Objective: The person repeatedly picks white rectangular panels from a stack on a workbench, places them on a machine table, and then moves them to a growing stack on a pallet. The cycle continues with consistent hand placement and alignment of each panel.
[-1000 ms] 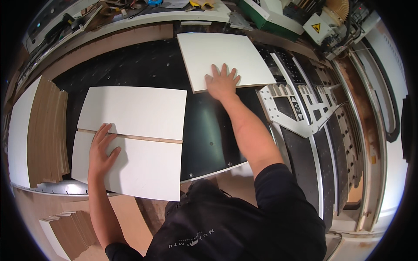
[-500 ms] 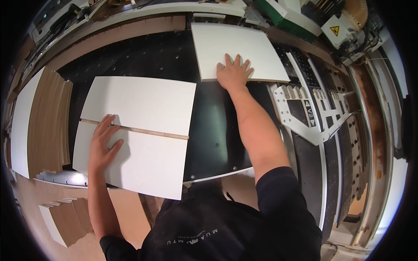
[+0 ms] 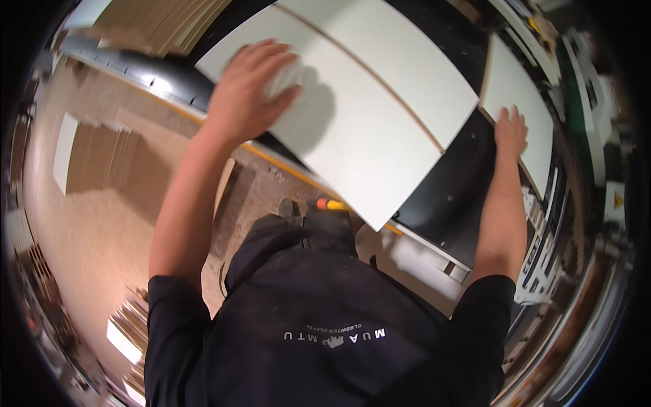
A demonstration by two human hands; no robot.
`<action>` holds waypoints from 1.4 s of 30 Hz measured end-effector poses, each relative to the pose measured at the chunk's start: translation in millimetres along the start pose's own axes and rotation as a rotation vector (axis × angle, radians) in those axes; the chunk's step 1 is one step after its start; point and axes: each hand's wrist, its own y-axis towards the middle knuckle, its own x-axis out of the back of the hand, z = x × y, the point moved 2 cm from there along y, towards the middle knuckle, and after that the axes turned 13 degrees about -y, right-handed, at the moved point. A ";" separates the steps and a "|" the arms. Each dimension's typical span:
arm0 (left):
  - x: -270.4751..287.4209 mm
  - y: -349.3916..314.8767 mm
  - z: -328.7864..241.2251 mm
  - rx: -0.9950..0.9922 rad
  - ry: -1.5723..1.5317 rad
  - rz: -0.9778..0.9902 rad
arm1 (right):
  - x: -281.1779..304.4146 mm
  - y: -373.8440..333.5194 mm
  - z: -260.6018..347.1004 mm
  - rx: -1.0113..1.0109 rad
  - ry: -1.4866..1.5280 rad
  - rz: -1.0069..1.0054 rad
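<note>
Two white panels lie side by side on a black table, a brown edge strip showing between them. Above the left end of the near white panel is my left hand, fingers apart and a little bent, slightly blurred. Its shadow falls beside it on that panel, so it seems raised, holding nothing. Beyond is the far white panel. My right hand rests with spread fingers on a third white panel at the right, near its edge. That panel's corner meets or nearly meets the far panel's corner.
A panel stack stands at the far left of the table. More stacked boards sit lower left, with another pile nearer me. A white slotted metal frame is below my right hand. An orange-and-yellow object shows by my legs.
The view has swung left, so the table appears tilted. My left hand has gone from the strip between the panels to above the near panel's left end. My right hand stays on the third panel.
</note>
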 end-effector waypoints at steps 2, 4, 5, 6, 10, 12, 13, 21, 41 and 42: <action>-14.0 -10.7 -10.1 0.017 0.001 0.090 | -2.3 2.1 -1.8 0.008 0.011 0.003; -22.6 -12.8 -17.4 0.029 0.026 0.120 | -3.1 3.3 -3.2 0.026 0.023 0.014; -21.5 -12.1 -20.5 -0.040 -0.045 0.015 | -3.1 4.0 -3.8 0.025 0.024 0.022; -20.3 -12.7 -19.9 0.008 -0.074 0.033 | -2.4 4.8 -3.8 0.037 0.035 0.031; 16.6 -59.5 -8.2 -0.177 -0.262 -0.314 | -2.6 7.8 -4.3 0.055 0.033 0.056; 27.7 -123.6 2.8 0.096 -0.425 -0.490 | -5.2 8.1 -5.1 0.049 0.013 0.049; 30.5 -167.1 5.3 0.347 -0.379 -0.439 | -6.7 7.7 -5.4 0.065 0.026 0.038; -34.6 -440.8 42.1 1.324 -0.881 0.042 | -3.1 -1.4 -3.1 0.006 0.003 0.008; 43.4 -97.8 0.7 0.062 -0.309 -0.196 | 15.5 -15.6 3.5 -0.066 0.142 0.067; 43.4 -73.6 2.7 0.012 -0.178 -0.188 | 17.4 -15.3 4.1 -0.071 0.142 0.067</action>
